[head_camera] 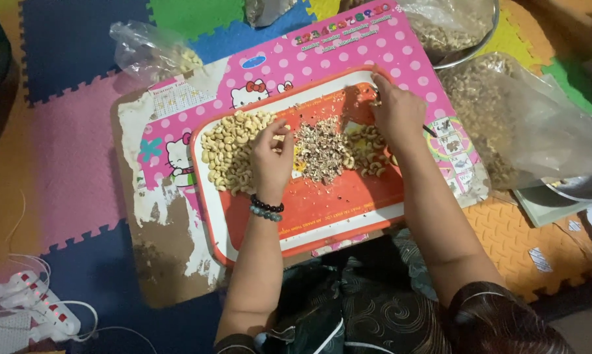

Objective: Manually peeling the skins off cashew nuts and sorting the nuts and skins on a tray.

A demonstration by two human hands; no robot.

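Resting between both hands, the chopped nut pile (320, 149) lies on the orange tray (335, 210).

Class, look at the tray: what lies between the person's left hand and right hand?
In the head view, a heap of small broken nut pieces lies on the orange tray, between the left hand and the right hand.

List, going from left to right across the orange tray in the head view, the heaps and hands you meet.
Pile of whole cashews → left hand → heap of broken bits and skins → smaller pile of cashews → right hand, at the far edge of the orange tray.
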